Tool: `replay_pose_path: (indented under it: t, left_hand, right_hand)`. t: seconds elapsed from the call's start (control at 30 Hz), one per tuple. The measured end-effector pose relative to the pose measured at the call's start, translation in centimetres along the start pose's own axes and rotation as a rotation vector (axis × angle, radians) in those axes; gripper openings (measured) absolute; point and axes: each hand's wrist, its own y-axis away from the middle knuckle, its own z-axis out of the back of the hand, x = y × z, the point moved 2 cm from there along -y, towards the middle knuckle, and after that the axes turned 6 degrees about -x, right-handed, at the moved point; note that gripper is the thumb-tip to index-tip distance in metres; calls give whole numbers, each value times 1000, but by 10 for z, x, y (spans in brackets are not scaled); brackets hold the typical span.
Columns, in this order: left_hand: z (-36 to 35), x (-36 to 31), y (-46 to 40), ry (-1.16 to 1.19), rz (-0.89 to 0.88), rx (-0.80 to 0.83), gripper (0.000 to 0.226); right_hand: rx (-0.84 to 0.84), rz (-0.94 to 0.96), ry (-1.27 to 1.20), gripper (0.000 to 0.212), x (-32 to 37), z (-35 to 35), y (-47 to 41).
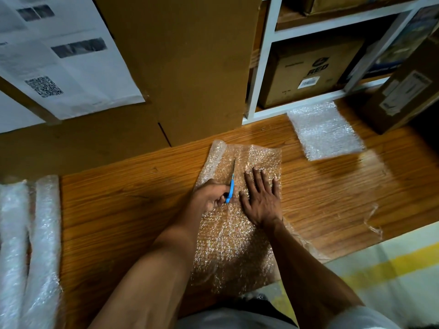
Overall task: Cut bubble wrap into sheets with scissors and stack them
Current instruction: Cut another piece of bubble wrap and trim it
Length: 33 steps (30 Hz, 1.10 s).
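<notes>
Mid-frame, our left hand (215, 194) grips the scissors (231, 184), cutting the bubble wrap (235, 236). Our right hand (260, 198) lies flat, pinning it steady.

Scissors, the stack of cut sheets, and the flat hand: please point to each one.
scissors (231, 187), head view, on the blue handle.
stack of cut sheets (324, 131), head view, on the top sheet's middle.
right hand (261, 198), head view, on its back.

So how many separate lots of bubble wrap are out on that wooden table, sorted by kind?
Rolled-up white bubble wrap rolls: 2
Flat clear bubble wrap sheet being cut with blue-handled scissors: 1
Stack of cut white bubble wrap sheets: 1
Total: 4
</notes>
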Motion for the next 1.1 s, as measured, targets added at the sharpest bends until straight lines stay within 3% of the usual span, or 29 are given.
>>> replay_pose_path:
  t: [0.3,0.53,0.63,1.1]
  left_hand:
    - [-4,-23,-8,-84,10,112,41]
    - [-6,-26,-14,-64,-25,12,8]
    - [-3,-21,-22,-77,-32,-15,4]
    - [-2,-43,-38,-71,11,167,40]
  right_hand:
    - [6,0,2,73,-2,-1,-1]
    - [9,-38,10,76,-1,2,-3]
    - [0,-51,7,77,-2,1,-3]
    - [19,-61,15,79,-2,1,-4]
